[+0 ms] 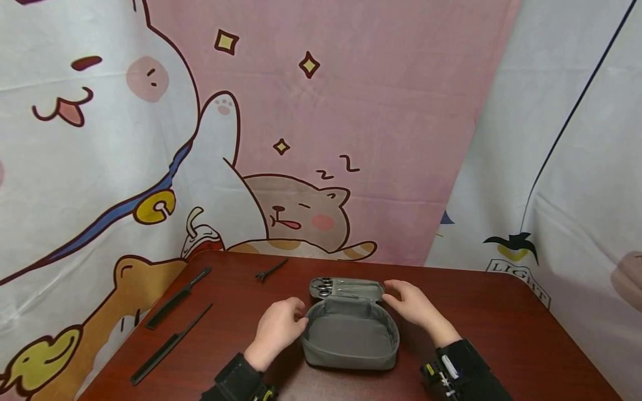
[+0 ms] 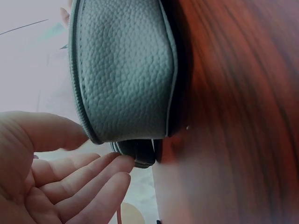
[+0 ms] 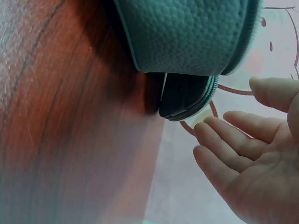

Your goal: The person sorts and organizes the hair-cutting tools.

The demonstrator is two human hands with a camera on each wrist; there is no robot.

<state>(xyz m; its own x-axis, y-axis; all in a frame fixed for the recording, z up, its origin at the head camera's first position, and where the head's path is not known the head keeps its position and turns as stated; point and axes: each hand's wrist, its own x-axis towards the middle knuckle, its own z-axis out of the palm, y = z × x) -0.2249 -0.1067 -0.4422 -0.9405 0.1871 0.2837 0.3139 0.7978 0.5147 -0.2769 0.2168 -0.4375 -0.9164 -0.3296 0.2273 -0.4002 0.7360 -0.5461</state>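
Note:
A grey zip case (image 1: 351, 356) of pebbled, leather-like material lies unfolded on the table. Its lid (image 1: 371, 289) is laid back on the far side, with silver scissors (image 1: 325, 287) and a clear pocket inside. The deep near half shows a bare floor. My left hand (image 1: 278, 328) is at the case's left side; in the left wrist view its thumb (image 2: 56, 133) comes right up to the zipped rim, fingers loosely extended. At the lid's right end is my right hand (image 1: 413, 306), its fingers (image 3: 233, 140) relaxed and holding nothing.
Two dark combs with long thin handles, one farther (image 1: 175, 301) and one nearer (image 1: 168, 351), lie at the left of the reddish-brown table (image 1: 481, 312). Behind the case lies a small dark hair clip (image 1: 271, 270). A cartoon-printed cloth (image 1: 391, 111) hangs along the table's back edge.

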